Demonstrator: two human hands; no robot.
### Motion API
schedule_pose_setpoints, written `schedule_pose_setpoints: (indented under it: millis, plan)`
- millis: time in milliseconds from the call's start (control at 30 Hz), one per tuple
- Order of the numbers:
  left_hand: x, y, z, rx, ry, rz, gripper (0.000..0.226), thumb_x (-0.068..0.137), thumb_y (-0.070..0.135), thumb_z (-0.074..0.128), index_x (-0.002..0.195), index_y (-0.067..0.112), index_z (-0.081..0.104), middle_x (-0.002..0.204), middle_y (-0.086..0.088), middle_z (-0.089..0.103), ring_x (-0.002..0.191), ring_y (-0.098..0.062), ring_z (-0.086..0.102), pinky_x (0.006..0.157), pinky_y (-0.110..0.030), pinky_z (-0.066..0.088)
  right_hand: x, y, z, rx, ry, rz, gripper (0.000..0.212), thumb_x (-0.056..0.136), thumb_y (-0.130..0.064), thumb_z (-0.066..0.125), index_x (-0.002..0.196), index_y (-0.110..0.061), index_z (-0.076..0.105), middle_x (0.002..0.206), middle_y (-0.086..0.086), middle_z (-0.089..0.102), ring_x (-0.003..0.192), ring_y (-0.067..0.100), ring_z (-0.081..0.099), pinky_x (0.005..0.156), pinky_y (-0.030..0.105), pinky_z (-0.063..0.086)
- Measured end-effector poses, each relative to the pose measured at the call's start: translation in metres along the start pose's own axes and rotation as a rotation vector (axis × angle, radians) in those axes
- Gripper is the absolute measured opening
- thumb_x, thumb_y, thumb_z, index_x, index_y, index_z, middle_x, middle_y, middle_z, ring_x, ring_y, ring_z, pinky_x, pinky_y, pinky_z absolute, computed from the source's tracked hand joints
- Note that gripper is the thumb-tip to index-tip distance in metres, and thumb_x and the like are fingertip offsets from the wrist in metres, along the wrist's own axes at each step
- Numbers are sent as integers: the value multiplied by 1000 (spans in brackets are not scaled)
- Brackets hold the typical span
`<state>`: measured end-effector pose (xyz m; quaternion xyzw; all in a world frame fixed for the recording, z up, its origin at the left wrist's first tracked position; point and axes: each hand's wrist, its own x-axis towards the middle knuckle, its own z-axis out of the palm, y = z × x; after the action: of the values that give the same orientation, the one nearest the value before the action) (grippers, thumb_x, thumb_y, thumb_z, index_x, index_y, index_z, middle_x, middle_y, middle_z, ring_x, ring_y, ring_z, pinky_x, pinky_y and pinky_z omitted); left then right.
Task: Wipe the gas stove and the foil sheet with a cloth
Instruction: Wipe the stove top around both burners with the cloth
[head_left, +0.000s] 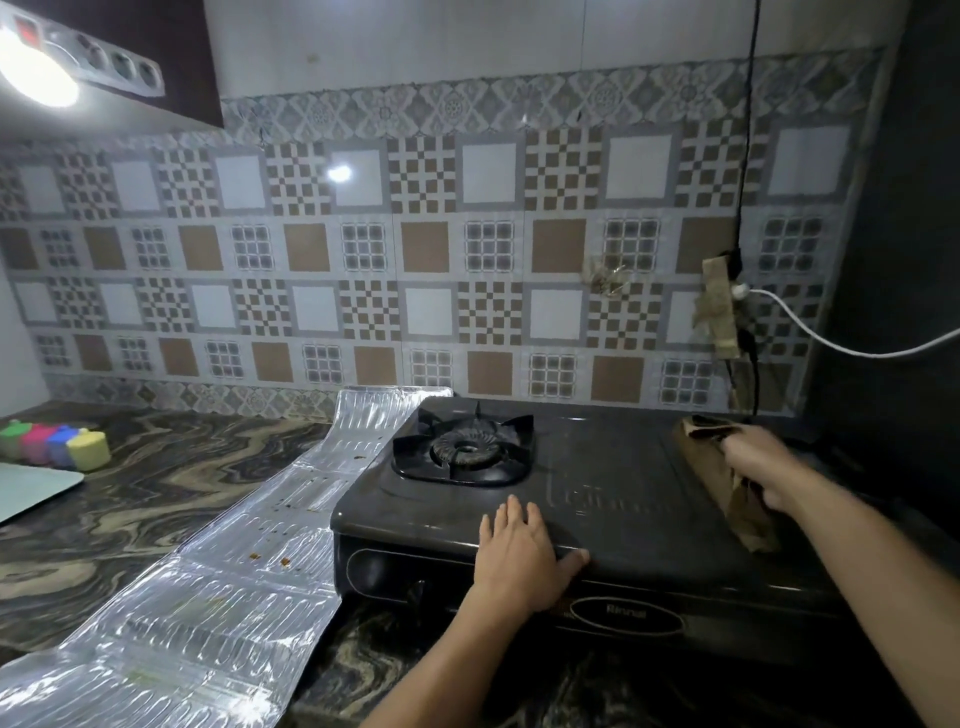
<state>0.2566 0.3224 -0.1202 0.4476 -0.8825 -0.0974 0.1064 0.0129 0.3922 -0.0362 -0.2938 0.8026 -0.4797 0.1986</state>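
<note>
A black single-burner gas stove (613, 499) sits on the marbled counter, its burner grate (465, 449) at the left. My left hand (519, 551) rests flat on the stove's front edge, fingers straight. My right hand (769, 462) grips a brown cloth (727, 488) that lies along the right side of the stove top. A shiny foil sheet (218, 571) runs diagonally along the stove's left side, with small brown crumbs on it.
Coloured sponges (57, 444) and a pale board (31, 493) sit at the far left of the counter (130, 499). A patterned tile wall stands behind. Cables and a taped socket (727, 306) hang at the right, beside a dark wall.
</note>
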Motion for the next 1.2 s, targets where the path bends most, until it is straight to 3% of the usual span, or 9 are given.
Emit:
schedule_pose_setpoints:
  millis: [100,233,300,367,500,667,733,900,1200]
  plan:
    - [20,9,2,-23,3,14,88,91,63,41,151,3,16,159,-17,14,148,-27,11,119,-41,7,29,-3,8,19,73,-72,37,98,-28,44,131,-15,53,123,15,59,101,32,55,89,36,46]
    - [41,13,9,-36,-20,18,83,91,62,42,148,4,25,156,-16,23,145,-27,19,120,-40,12,55,-1,38,-52,-80,-123,27,92,-15,53,116,-15,65,121,12,64,107,31,57,95,36,45]
    - [44,12,13,-34,-5,28,76,90,63,41,141,7,37,148,-13,37,140,-27,29,118,-39,19,57,9,64,-245,-175,-162,27,91,-9,48,103,-19,70,117,13,66,106,30,59,95,36,46]
    - [44,11,15,-31,6,39,74,87,68,36,133,10,46,139,-9,45,135,-25,36,115,-37,24,48,19,94,-494,-209,-280,32,91,-14,45,115,-21,64,128,10,60,115,29,55,97,34,43]
    - [45,8,17,-11,18,41,81,84,72,31,135,10,45,146,-9,41,139,-24,32,117,-33,20,26,19,113,-541,-364,-569,43,87,-11,43,123,-28,59,132,-1,58,122,21,52,100,30,40]
    - [43,7,19,1,25,33,80,91,64,41,149,11,29,158,-9,23,146,-20,18,120,-30,10,49,-5,58,-477,-753,-400,27,93,-18,49,100,-31,71,110,-12,65,109,9,56,99,32,40]
    - [44,10,17,6,8,14,82,88,68,39,147,11,33,157,-10,26,145,-21,22,119,-31,13,63,-13,38,-451,-683,-385,23,93,-20,51,101,-28,71,109,-6,66,104,12,57,93,32,40]
    - [52,25,12,-15,1,-64,66,91,63,43,127,9,53,135,-13,50,129,-29,43,107,-37,32,100,-20,34,-424,-146,-382,33,94,-8,43,122,-16,56,112,12,59,94,24,54,78,36,44]
    - [55,29,16,28,62,-70,53,94,54,44,132,17,52,136,-6,49,133,-23,39,105,-34,32,74,1,113,-638,-439,-609,43,90,-9,40,128,-21,56,134,9,56,123,29,50,97,33,41]
